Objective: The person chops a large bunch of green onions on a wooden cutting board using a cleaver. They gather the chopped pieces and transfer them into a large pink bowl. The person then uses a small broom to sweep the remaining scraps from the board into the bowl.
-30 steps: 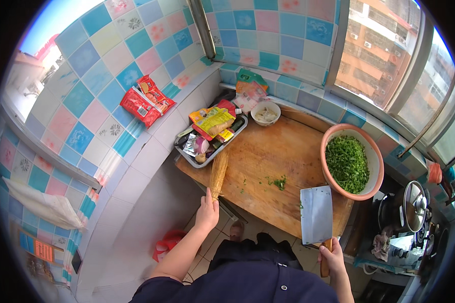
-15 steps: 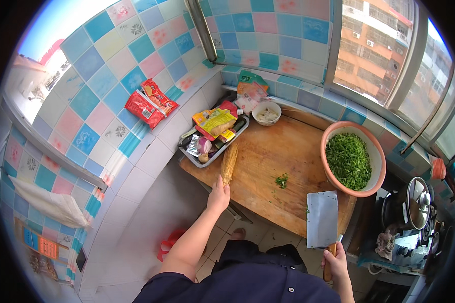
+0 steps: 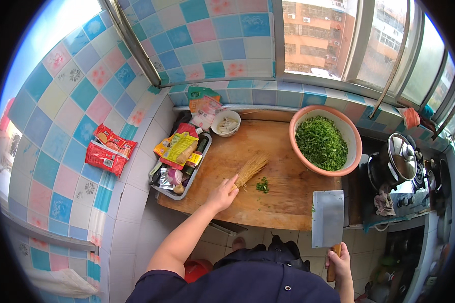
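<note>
My left hand (image 3: 222, 193) is closed around the bound end of a small straw brush (image 3: 252, 168). Its bristles fan out low over the wooden cutting board (image 3: 222, 204), beside a little heap of chopped greens (image 3: 262, 185). My right hand (image 3: 339, 261) grips a cleaver (image 3: 328, 218) by its wooden handle. The broad blade points away from me over the board's near right edge, with green bits stuck to its left side. At the back right of the board, a large orange-rimmed bowl (image 3: 358, 157) holds finely chopped greens (image 3: 321, 144).
On the left stands a grey tray (image 3: 199, 169) of packets and vegetables. Behind it are a white bowl (image 3: 225, 124) with pale pieces and upright bags (image 3: 206, 110). A lidded pot (image 3: 402, 156) sits on the stove at right. A red packet (image 3: 111, 150) lies on the left ledge.
My left hand has moved the brush rightward from beside the tray to the chopped greens, its bristles now spread. The cleaver stays in my right hand. The view has turned to the right.
</note>
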### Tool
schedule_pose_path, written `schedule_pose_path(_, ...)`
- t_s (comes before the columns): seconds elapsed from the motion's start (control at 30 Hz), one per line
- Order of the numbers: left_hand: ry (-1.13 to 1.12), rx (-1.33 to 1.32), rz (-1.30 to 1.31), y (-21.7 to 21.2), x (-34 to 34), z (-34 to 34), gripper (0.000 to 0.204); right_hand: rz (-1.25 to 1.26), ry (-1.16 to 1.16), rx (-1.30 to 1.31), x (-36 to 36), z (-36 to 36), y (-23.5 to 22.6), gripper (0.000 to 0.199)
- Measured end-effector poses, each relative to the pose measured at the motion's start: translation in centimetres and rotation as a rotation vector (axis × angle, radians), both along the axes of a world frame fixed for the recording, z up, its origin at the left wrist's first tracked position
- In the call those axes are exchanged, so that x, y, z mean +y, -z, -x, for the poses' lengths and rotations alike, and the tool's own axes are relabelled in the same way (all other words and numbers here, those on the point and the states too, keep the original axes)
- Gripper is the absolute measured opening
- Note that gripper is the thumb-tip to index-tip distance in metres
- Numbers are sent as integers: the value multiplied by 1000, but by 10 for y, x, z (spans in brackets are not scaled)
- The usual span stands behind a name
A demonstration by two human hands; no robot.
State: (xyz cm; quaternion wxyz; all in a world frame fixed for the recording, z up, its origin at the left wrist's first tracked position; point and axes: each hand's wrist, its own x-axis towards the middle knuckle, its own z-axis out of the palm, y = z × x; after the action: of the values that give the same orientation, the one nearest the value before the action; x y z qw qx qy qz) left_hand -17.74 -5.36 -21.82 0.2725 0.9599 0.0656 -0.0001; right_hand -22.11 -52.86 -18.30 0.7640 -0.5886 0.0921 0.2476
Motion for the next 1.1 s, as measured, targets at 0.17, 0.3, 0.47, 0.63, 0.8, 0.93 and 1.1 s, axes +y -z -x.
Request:
schedule_pose_path(0.17, -57, -27, -81, 15, 13, -77, 56, -5, 128, -11, 8, 31, -7, 32)
schedule_pose_path(0.3, 183, -7, -189, 7, -17, -114, 53, 20, 200, -13, 13, 48, -12, 30)
schedule_pose_path(0.47, 548, 86, -346, -30, -20, -86, 55, 13, 267, -29, 14, 62, -12, 28)
schedule_pose_path(0.63, 526, 137, -208, -66, -28, -47, 56, 0, 302, -36, 11, 65, -15, 28)
schedule_pose_path(0.8, 551, 179, 50, -33, -137, -29, 59, 0, 267, -41, -1, 57, -12, 30)
schedule_pose_path(0.93, 245, 247, 134, -2, -164, -24, 58, -3, 256, -38, -16, 51, -15, 31)
schedule_pose_path(1.1, 29, 55, 401, 42, -145, 5, 62, -19, 237, -34, -34, 42, -6, 31)
